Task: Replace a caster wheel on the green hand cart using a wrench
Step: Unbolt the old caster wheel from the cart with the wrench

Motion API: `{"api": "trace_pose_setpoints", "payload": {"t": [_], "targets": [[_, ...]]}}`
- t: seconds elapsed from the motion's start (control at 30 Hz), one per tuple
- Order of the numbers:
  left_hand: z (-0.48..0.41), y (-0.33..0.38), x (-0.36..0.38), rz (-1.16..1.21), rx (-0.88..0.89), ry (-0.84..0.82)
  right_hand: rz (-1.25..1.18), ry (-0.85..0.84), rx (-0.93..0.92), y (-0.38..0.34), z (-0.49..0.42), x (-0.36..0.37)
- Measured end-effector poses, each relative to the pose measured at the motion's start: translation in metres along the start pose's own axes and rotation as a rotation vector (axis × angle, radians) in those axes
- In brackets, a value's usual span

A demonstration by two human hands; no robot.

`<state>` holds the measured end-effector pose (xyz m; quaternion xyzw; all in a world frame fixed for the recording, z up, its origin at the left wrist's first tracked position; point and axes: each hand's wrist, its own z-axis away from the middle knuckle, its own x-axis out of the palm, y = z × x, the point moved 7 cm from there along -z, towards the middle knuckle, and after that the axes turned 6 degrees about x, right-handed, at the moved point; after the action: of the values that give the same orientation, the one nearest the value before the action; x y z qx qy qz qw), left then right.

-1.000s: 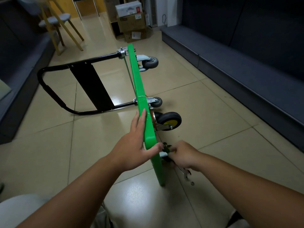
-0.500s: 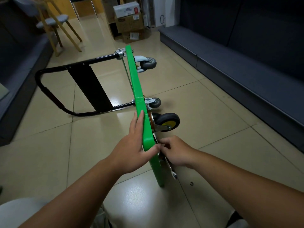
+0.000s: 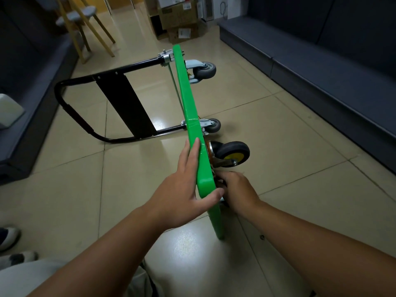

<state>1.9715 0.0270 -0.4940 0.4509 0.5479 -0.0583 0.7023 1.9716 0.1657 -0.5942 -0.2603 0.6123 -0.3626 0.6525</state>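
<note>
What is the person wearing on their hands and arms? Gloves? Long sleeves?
No gloves: the left hand and the right hand are both bare. Both forearms are bare too, right down to the bottom edge of the picture, so no sleeves show. I can see no watch, bracelet or ring, though the right hand's fingers are mostly hidden.

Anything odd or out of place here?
The green cart stands tipped on its side edge. Its near caster, black with a yellow hub, differs from the two grey casters. A small dark bit lies loose on the floor.
</note>
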Motion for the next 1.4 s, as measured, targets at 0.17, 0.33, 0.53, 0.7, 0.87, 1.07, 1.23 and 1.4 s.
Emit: {"api": "trace_pose_setpoints", "payload": {"t": [0.17,0.33,0.53,0.7,0.87,1.07,1.23,1.4], "targets": [[0.000,0.001,0.000,-0.005,-0.008,-0.003,0.644,0.048,0.070,0.024,0.016,-0.015],[0.000,0.004,0.000,-0.008,-0.019,-0.003,0.337,-0.361,0.662,0.074,0.054,-0.015],[-0.001,0.005,0.000,-0.020,-0.024,0.018,-0.181,-0.165,0.486,-0.007,0.033,-0.031],[0.000,0.002,0.001,-0.015,-0.025,0.015,-0.245,-0.109,0.415,-0.035,0.031,-0.036],[-0.002,0.000,0.003,-0.018,-0.025,0.019,-0.277,-0.157,0.315,-0.031,0.031,-0.034],[-0.003,-0.001,0.004,-0.009,-0.010,0.016,-0.286,-0.231,0.225,-0.010,0.024,-0.021],[-0.002,-0.002,0.004,0.008,0.002,0.004,-0.130,-0.176,0.152,0.000,0.010,-0.009],[0.000,-0.003,0.001,-0.016,0.003,-0.003,-0.163,-0.084,0.128,-0.001,0.007,0.001]]}}
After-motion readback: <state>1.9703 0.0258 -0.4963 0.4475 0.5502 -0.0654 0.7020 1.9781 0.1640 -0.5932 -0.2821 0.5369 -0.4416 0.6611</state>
